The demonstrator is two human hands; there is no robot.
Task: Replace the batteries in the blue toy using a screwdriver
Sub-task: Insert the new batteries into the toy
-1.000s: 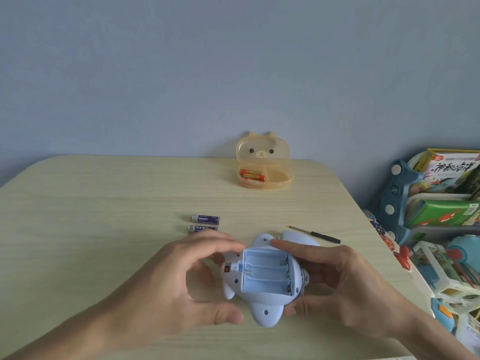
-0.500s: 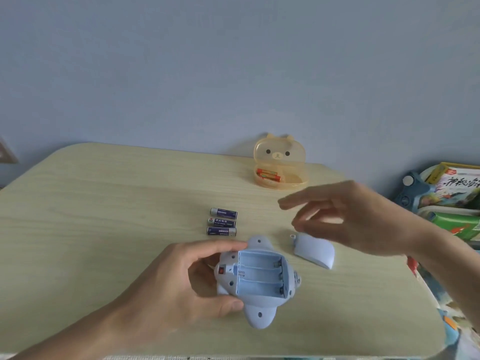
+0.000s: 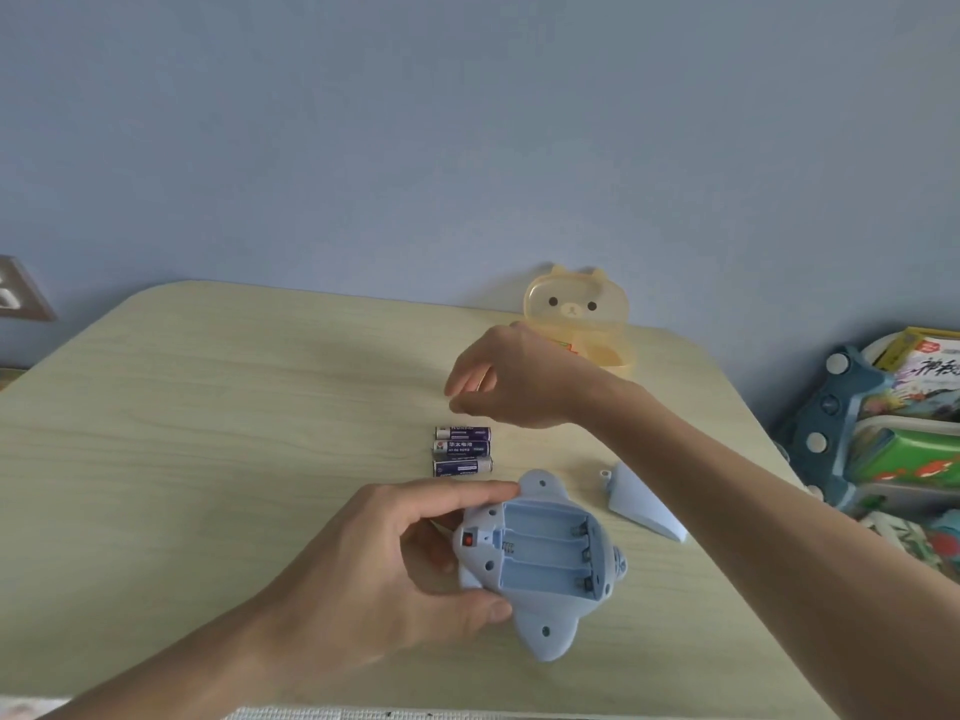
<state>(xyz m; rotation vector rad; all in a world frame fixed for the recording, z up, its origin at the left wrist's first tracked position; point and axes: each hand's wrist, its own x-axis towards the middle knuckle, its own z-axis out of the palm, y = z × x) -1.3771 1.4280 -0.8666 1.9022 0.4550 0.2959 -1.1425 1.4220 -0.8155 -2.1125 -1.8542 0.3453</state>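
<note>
The blue toy [image 3: 545, 553] lies belly up on the wooden table [image 3: 208, 433], its three-slot battery bay open and empty. My left hand [image 3: 384, 569] grips the toy's left side, thumb below and fingers on top. The toy's loose blue cover [image 3: 639, 501] rests on the table just right of it. Three purple batteries [image 3: 462, 452] lie side by side beyond the toy. My right hand [image 3: 514, 381] hovers above the table behind those batteries, fingers loosely apart and holding nothing. I cannot see the screwdriver.
An orange bear-shaped box [image 3: 576, 304] stands open at the table's back edge, partly behind my right hand, with something orange inside. A blue rack of books and toys [image 3: 893, 433] stands off the table's right side. A wall socket [image 3: 15, 298] shows at far left.
My right hand let go of the toy, then travelled away from the cover toward the bear box. My left hand still holds the toy. The view has shifted right.
</note>
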